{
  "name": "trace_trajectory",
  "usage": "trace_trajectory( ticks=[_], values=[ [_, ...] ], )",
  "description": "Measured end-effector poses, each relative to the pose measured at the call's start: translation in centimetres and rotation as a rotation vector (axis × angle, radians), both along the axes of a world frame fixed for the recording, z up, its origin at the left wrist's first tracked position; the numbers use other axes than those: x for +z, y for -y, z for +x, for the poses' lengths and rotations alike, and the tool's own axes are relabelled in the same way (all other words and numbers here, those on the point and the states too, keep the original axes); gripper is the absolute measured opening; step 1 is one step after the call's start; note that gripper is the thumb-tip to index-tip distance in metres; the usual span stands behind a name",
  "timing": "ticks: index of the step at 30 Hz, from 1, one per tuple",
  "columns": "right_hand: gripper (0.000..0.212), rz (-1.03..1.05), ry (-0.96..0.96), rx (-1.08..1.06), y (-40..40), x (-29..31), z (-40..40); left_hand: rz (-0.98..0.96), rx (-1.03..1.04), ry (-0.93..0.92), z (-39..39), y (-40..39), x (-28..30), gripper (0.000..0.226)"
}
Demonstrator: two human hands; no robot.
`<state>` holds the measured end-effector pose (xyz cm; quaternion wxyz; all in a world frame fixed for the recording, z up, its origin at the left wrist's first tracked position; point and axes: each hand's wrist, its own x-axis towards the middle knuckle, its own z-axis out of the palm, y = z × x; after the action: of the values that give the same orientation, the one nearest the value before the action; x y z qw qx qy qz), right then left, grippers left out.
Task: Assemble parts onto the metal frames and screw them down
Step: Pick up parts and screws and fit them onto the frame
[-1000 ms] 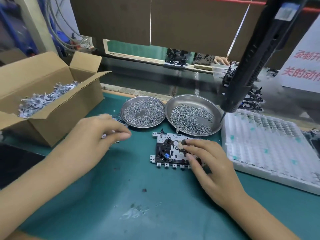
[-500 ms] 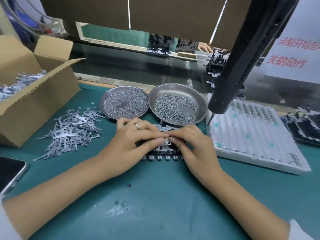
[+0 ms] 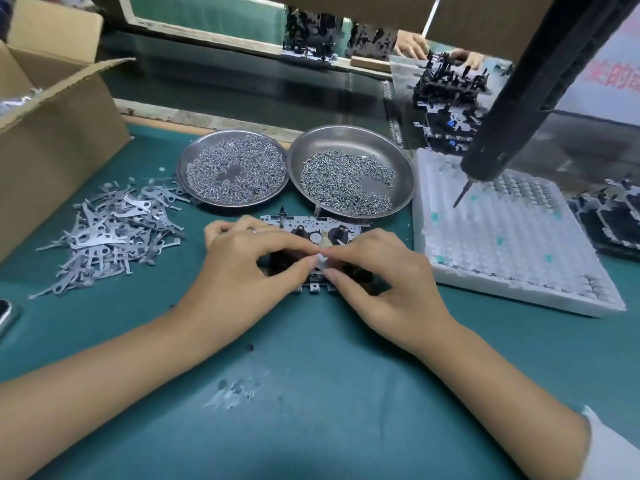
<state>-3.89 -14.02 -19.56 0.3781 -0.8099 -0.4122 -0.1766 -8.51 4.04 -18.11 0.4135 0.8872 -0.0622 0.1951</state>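
- Both hands meet over the metal frame (image 3: 313, 225) on the green mat (image 3: 311, 393): left hand (image 3: 242, 268) and right hand (image 3: 388, 275) pinch a small part (image 3: 322, 263) onto it.
- Fitting looks under way; judging by the screwdriver (image 3: 512, 109) hanging idle, screwing remains.
- Beyond, screws fill two dishes (image 3: 349, 136).

Teal mat (image 3: 311, 393); silver dishes (image 3: 349, 136), grey screws (image 3: 346, 183); brown cardboard box (image 3: 59, 133); white dimpled tray (image 3: 512, 244); black screwdriver (image 3: 519, 98)
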Motion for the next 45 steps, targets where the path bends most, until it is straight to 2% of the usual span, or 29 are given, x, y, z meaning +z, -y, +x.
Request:
trace_trajectory(
  ticks=[9,17,20,25,32,35,38,40,42,44,45],
  values=[
    [0.020,0.010,0.001,-0.025,0.3,-0.3,-0.2,-0.153,-0.050,-0.072,0.0,-0.2,0.0,0.024],
    [0.018,-0.001,-0.009,-0.115,-0.2,-0.2,-0.6,-0.139,-0.108,-0.115,0.4,-0.3,0.2,0.022],
    [0.010,0.116,-0.107,-0.104,0.0,0.2,-0.5,-0.124,-0.115,-0.130,0.5,-0.4,0.3,0.023],
    [0.013,0.314,-0.310,-0.221,0.2,0.6,-0.3,-0.087,-0.128,-0.126,0.5,-0.5,0.5,0.022],
    [0.014,0.327,-0.261,-0.216,0.0,0.5,-0.4,-0.127,-0.175,-0.145,0.6,-0.6,0.8,0.027],
    [0.015,0.340,-0.243,-0.227,0.1,0.4,-0.4,-0.074,-0.109,-0.037,1.2,-1.1,1.3,0.022],
    [0.018,0.292,-0.160,-0.226,-0.1,0.6,0.0,0.066,0.101,0.095,3.2,-2.9,2.5,0.018],
    [0.024,0.192,-0.094,-0.228,-0.4,1.2,0.7,0.292,0.203,0.001,5.1,-4.5,2.8,0.026],
    [0.032,0.088,-0.092,-0.274,-0.8,2.2,2.1,0.461,0.230,-0.207,7.0,-5.5,2.6,0.036],
    [0.039,-0.039,-0.171,-0.361,-1.3,3.1,4.0,0.469,0.241,-0.362,8.0,-5.6,2.1,0.040],
    [0.041,-0.138,-0.230,-0.400,-1.6,3.4,5.0,0.447,0.256,-0.383,8.2,-5.4,1.9,0.039]
  ],
)
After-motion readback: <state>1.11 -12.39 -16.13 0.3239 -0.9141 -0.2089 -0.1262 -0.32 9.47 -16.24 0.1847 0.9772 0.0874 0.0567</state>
